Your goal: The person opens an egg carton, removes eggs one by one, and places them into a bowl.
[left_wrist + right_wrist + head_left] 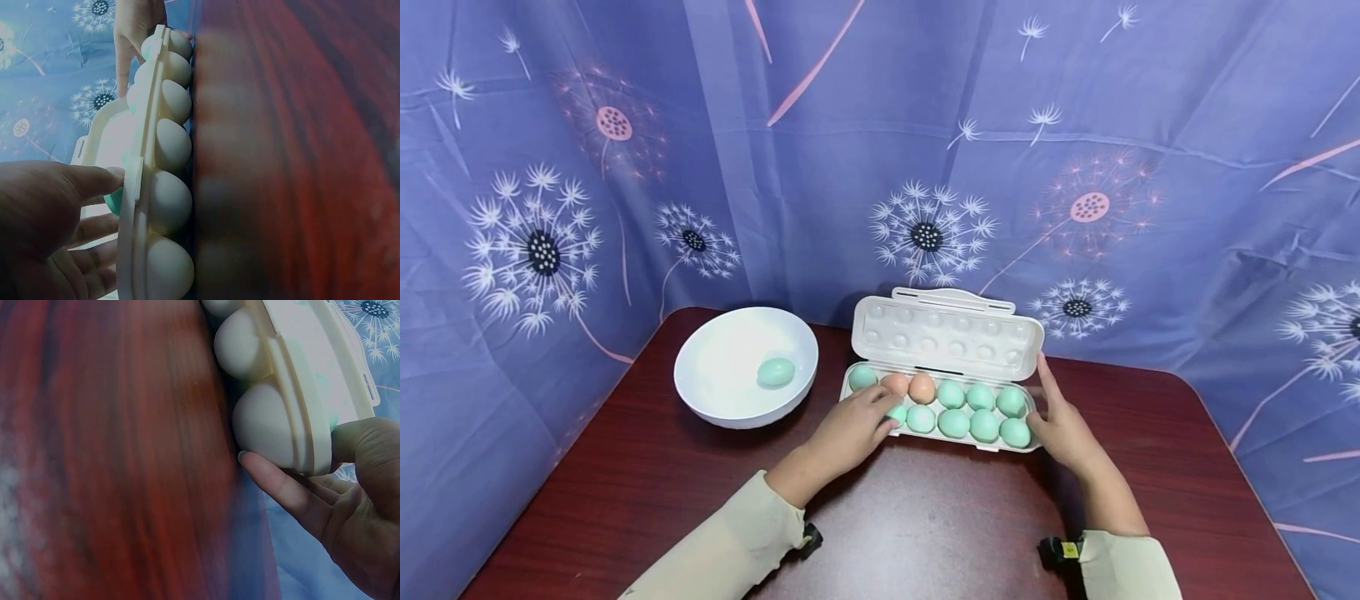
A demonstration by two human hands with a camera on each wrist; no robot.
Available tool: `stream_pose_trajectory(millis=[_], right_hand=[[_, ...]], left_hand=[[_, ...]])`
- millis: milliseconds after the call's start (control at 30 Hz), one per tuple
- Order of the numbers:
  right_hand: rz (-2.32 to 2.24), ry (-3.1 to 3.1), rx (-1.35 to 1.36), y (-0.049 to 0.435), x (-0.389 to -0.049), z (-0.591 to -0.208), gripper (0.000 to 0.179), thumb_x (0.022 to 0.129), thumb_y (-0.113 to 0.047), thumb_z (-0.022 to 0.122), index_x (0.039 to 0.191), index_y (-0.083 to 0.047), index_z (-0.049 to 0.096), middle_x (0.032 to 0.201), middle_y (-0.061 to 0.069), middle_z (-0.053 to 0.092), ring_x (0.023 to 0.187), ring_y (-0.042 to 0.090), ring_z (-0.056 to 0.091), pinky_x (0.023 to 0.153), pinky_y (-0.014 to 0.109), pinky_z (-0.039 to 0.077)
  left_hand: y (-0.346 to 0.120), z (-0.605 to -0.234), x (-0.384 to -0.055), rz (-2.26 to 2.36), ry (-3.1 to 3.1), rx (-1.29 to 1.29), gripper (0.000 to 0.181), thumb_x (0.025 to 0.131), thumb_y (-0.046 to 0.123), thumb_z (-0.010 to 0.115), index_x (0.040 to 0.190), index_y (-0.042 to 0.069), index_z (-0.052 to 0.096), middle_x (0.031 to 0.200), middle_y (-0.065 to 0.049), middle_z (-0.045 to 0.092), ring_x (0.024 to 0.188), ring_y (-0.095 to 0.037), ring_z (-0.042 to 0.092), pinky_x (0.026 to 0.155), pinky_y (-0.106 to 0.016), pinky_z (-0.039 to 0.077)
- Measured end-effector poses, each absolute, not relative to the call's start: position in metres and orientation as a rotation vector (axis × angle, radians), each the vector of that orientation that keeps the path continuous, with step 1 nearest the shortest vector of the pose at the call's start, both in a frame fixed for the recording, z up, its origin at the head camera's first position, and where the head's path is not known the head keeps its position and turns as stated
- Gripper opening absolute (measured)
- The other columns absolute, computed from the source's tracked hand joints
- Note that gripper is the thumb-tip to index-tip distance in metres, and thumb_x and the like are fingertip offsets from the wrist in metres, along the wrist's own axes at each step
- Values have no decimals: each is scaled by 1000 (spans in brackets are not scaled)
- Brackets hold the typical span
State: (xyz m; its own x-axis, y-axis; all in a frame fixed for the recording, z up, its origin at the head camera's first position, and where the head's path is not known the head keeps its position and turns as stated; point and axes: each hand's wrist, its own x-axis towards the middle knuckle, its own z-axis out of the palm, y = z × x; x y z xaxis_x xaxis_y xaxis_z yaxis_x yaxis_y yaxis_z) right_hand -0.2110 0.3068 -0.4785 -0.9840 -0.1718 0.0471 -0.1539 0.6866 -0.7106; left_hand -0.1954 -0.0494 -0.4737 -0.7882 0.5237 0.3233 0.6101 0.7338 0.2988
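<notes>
A white plastic egg carton [925, 435] lies open with its lid [947, 337] tipped back. Several pale green eggs [984, 426] and two brown eggs [922, 388] sit in its cups. At the front row's left end my left hand [853, 425] pinches a green egg [897, 412] between thumb and fingers, low over the carton. Its thumb overlaps the front rim in the left wrist view. My right hand [1066, 429] holds the carton's right end, thumb at the rim and a finger against the outside of the end cup [265, 425]; one finger reaches up by the lid.
To the left stands a white bowl [715, 367] with one green egg [776, 372] inside. Carton and bowl rest on a dark red wooden table [910, 533]. A blue cloth with dandelion prints [820, 183] hangs right behind the table and along its sides.
</notes>
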Motion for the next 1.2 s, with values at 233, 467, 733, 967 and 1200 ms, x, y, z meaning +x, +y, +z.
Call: stream_pose_trajectory(millis=[233, 467, 733, 967, 1200], right_hand=[[-1209, 2870, -294, 306, -211, -478, 98, 93, 5, 49, 162, -29, -11, 140, 33, 54, 68, 13, 60, 63, 23, 50], [-1217, 2852, -279, 306, -211, -478, 98, 93, 5, 48, 162, -32, -12, 142, 33, 52, 63, 13, 58, 61, 24, 50], [-1208, 2867, -290, 305, -210, -476, 98, 93, 6, 49, 162, -29, -11, 141, 32, 54, 63, 11, 57, 64, 23, 49], [-1221, 2862, -287, 305, -210, -474, 98, 94, 6, 50, 162, -29, -11, 142, 33, 53, 65, 12, 58, 64, 23, 49], [-1231, 2850, -285, 306, -211, -478, 99, 93, 5, 49, 162, -33, -12, 142, 32, 53, 65, 13, 59, 61, 24, 51]], left_hand=[[-50, -474, -196, -600, -2693, -899, 40, 96, 25, 69, 134, 13, 65, 130, -8, 64, 112, -25, 68, 91, -40, 57], [-50, -473, -196, -627, -2693, -897, 41, 97, 25, 68, 136, 13, 63, 133, -11, 63, 105, -27, 71, 86, -41, 58], [-52, -468, -196, -722, -2638, -925, 39, 97, 21, 68, 134, 9, 63, 133, -13, 61, 114, -28, 67, 93, -40, 57], [-56, -458, -197, -743, -2612, -911, 36, 97, 16, 68, 132, 10, 63, 126, -10, 62, 113, -26, 67, 91, -39, 57], [-65, -446, -199, -773, -2581, -845, 33, 98, 19, 67, 130, 12, 66, 126, -6, 62, 104, -20, 68, 87, -34, 58]])
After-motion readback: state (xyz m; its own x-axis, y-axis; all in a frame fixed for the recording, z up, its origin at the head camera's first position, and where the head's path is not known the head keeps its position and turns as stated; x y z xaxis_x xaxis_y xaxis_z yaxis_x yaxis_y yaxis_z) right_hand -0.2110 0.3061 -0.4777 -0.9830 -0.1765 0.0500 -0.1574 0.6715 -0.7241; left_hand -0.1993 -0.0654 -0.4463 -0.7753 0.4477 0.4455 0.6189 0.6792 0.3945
